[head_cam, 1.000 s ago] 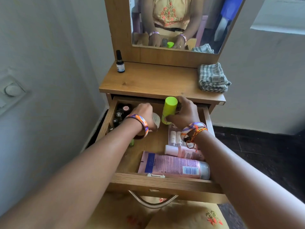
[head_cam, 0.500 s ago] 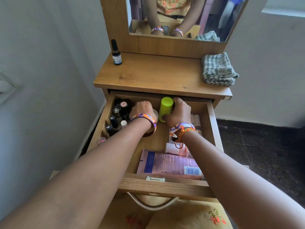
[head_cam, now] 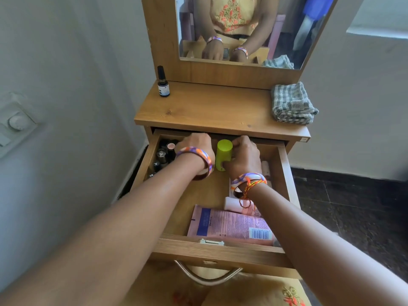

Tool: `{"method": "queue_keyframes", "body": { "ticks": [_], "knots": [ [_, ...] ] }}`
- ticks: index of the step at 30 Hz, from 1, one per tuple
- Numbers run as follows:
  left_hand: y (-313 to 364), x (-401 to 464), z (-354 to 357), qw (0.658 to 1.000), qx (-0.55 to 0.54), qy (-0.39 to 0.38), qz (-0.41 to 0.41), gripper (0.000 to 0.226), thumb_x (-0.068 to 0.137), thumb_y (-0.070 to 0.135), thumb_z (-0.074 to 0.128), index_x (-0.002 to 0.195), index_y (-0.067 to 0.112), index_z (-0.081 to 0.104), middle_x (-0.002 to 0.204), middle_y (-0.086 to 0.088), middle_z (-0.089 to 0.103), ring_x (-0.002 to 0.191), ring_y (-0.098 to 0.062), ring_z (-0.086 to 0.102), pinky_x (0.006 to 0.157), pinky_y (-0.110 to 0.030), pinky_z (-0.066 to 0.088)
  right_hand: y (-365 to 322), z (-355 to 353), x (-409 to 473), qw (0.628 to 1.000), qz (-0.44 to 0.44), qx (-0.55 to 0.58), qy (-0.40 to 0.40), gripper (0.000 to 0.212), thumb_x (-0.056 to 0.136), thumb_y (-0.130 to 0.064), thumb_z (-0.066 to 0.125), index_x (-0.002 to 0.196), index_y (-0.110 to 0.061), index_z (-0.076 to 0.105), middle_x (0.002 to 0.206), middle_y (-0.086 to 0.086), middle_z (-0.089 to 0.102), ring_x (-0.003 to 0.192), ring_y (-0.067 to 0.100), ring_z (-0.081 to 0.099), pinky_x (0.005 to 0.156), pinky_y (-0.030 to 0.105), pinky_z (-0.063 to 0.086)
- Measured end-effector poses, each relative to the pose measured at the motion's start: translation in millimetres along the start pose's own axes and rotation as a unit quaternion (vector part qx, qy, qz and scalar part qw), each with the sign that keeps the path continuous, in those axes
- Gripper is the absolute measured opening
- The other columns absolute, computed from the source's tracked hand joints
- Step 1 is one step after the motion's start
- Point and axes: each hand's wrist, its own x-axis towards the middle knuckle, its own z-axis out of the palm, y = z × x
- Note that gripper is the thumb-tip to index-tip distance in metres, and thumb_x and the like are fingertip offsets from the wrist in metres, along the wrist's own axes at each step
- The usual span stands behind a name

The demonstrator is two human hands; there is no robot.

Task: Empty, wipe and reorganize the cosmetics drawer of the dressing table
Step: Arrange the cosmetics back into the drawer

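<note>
Head view: wooden dressing table [head_cam: 212, 111] against pale wall, drawer [head_cam: 220, 250] pulled open. Lime bottle [head_cam: 224, 154] upright at drawer's back, centre. Right hand [head_cam: 244, 157] curled round it; left hand [head_cam: 195, 146] reaches back-left, grip hidden, cannot tell. Bottle likely light, rigid, smooth: grasp mid-body. Tabletop lip overhangs drawer's back; lift forward first. Folded cloth [head_cam: 291, 104] above drawer, right.

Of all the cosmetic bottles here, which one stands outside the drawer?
The small dark bottle with a black cap: it stands alone on the tabletop, at its back left, while the others are inside the open drawer.
</note>
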Motion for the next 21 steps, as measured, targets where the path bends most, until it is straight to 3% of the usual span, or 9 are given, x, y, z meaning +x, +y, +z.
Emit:
{"method": "queue_keyframes", "body": {
  "ticks": [2,5,10,13,18,21],
  "knots": [
    [-4,1,-20,0.999,-0.034,-0.003,0.018,0.025,0.08,0.018,0.066,0.102,0.007,0.064,0.098,-0.008,0.064,0.091,-0.028,0.063,0.08,-0.034,0.053,-5,-4,-7,0.998,-0.017,-0.055,-0.004,0.048,0.075,-0.003,0.068,0.118,-0.01,0.046,0.123,0.012,0.049,0.117,0.029,0.047,0.089,0.033,0.042],
    [-15,5,-53,0.997,-0.071,0.007,0.037,0.023,0.078,0.016,0.069,0.099,0.008,0.066,0.099,-0.009,0.066,0.094,-0.028,0.063,0.085,-0.038,0.054,-14,-8,-13,0.993,-0.037,-0.109,0.007,0.047,0.079,-0.003,0.064,0.119,-0.007,0.041,0.128,0.012,0.043,0.12,0.03,0.043,0.094,0.034,0.04],
    [-46,18,-87,0.971,-0.148,0.188,0.009,0.016,0.081,0.013,0.062,0.095,0.007,0.068,0.099,-0.01,0.068,0.091,-0.029,0.063,0.081,-0.035,0.053,-18,-11,-15,0.992,-0.03,-0.125,-0.006,0.049,0.078,0.001,0.062,0.12,-0.009,0.039,0.128,0.012,0.039,0.12,0.031,0.041,0.093,0.036,0.041],
    [-60,28,-92,0.936,-0.212,0.277,-0.052,0.034,0.083,0.017,0.064,0.114,0.004,0.058,0.118,-0.014,0.06,0.108,-0.033,0.058,0.09,-0.038,0.049,-17,-5,-17,0.991,-0.027,-0.129,0.003,0.048,0.079,0.003,0.062,0.118,-0.011,0.039,0.126,0.011,0.039,0.119,0.031,0.043,0.089,0.036,0.042],
    [-69,51,-83,0.901,-0.337,0.213,-0.172,0.083,0.084,0.03,0.065,0.145,0.005,0.015,0.151,-0.013,0.023,0.14,-0.027,0.027,0.109,-0.032,0.029,-10,5,-15,0.996,0.017,-0.084,-0.015,0.041,0.081,0.002,0.058,0.113,-0.01,0.036,0.122,0.014,0.048,0.114,0.035,0.049,0.086,0.035,0.041],
    [-73,64,-81,0.886,-0.382,0.199,-0.17,0.082,0.083,0.03,0.068,0.144,0.005,0.019,0.15,-0.012,0.029,0.137,-0.027,0.032,0.108,-0.031,0.031,-9,5,-7,0.996,0.061,-0.059,-0.005,0.036,0.081,0.002,0.055,0.11,-0.01,0.037,0.118,0.017,0.057,0.109,0.039,0.055,0.082,0.035,0.044]
  ]
}}
